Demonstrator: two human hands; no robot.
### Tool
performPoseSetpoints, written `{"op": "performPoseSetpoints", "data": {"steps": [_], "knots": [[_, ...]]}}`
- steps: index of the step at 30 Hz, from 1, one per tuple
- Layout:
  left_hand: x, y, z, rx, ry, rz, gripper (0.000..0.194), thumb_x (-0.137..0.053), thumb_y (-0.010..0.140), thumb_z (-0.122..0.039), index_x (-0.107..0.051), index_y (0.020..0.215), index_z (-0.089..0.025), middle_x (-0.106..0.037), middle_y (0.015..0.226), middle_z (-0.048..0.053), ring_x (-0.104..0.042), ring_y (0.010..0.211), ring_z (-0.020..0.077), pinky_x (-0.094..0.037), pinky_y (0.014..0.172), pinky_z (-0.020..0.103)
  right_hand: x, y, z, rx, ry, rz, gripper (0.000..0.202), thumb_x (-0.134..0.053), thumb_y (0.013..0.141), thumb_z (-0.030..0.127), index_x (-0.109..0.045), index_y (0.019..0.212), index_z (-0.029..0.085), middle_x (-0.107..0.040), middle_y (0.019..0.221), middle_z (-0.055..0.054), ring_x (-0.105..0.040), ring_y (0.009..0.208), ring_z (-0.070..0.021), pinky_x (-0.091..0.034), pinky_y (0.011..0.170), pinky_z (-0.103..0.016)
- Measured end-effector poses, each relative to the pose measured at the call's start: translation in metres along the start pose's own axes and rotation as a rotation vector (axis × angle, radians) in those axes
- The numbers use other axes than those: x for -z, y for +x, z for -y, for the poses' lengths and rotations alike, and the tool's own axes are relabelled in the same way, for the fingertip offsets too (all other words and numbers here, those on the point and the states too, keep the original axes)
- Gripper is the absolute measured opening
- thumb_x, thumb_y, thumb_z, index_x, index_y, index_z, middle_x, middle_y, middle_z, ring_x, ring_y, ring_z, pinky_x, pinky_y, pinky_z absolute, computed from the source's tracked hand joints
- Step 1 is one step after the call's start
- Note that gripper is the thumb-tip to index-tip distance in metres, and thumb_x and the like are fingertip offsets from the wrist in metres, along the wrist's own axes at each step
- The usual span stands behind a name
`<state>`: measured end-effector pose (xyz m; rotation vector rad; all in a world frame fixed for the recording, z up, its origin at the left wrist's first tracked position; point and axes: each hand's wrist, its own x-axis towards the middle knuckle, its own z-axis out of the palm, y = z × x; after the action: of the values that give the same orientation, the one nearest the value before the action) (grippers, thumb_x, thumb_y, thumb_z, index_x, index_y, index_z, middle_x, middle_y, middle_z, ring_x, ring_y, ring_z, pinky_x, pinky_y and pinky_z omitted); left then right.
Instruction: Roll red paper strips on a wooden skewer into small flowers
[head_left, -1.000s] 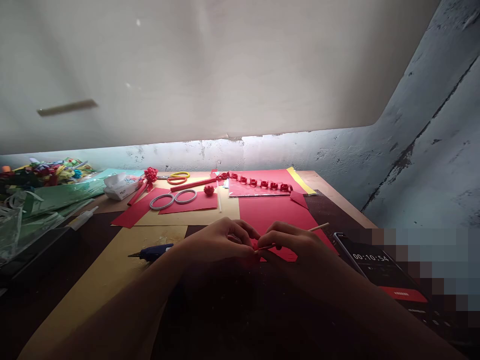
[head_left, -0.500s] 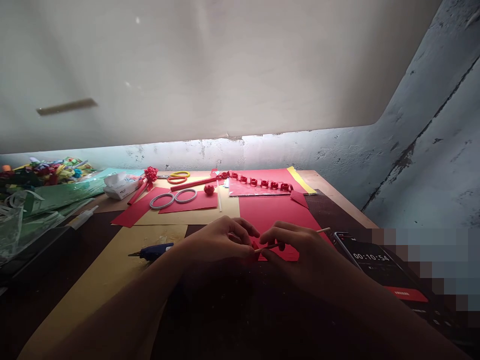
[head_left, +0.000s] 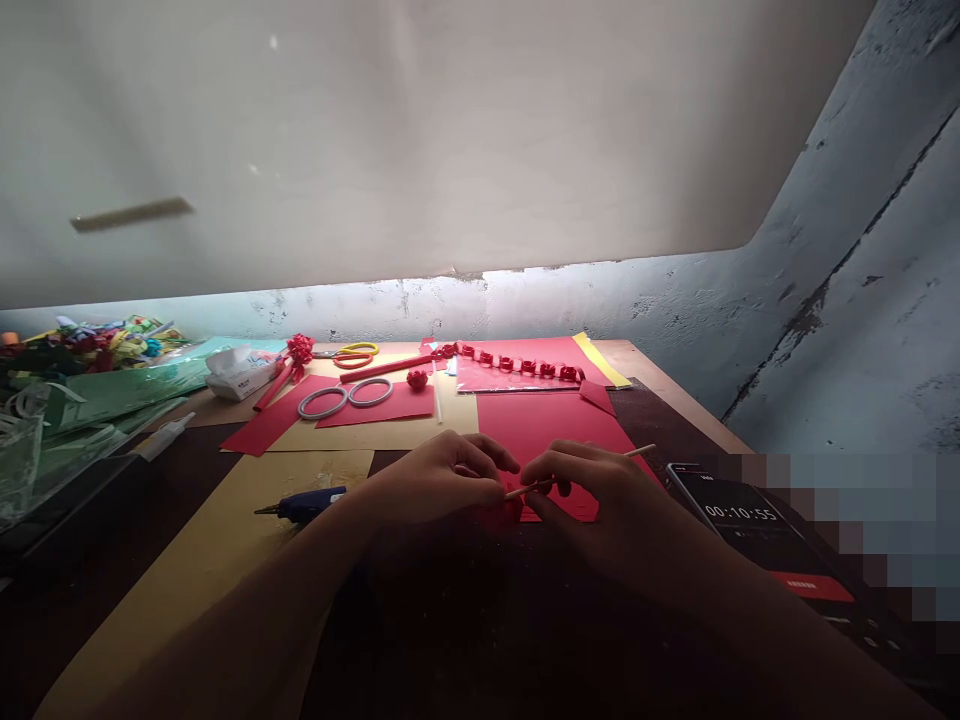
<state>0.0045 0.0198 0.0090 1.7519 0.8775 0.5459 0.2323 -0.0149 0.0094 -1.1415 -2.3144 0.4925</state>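
Observation:
My right hand is closed around a thin wooden stick, whose near tip points left toward my other hand. My left hand has its fingers bent and pinched at a small red paper piece, mostly hidden and dark in shadow. The stick's tip lies just above that piece; whether they touch I cannot tell. Under and behind the hands lies a red paper sheet. Left of my left forearm rests a blue glue gun, its nozzle pointing left.
Scissors, two grey rings, a red paper ball and a row of red paper flowers lie farther back. A phone showing a timer is at right. Tissues and green plastic bags stand left.
The stick's near tip has risen slightly off the red piece, and my right fingers have shifted a little along with it. My left hand stays nearly still.

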Motion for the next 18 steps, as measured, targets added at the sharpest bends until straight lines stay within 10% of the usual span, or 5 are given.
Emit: {"op": "performPoseSetpoints", "data": {"steps": [18], "knots": [[-0.0014,-0.0008,-0.0030,-0.004,-0.016,-0.025,0.019,-0.071,0.085,-0.028,-0.077,0.072,-0.017,-0.065,0.119,0.008,-0.063,0.108,0.0238,-0.049,0.089,0.034,-0.0002,-0.0002,-0.0014,0.050,-0.043,-0.073,0.017,-0.056,0.095,0.022,-0.070,0.105,0.024,-0.072,0.096,-0.003,-0.066,0.083,-0.0193,-0.051,0.082,-0.039]]}}
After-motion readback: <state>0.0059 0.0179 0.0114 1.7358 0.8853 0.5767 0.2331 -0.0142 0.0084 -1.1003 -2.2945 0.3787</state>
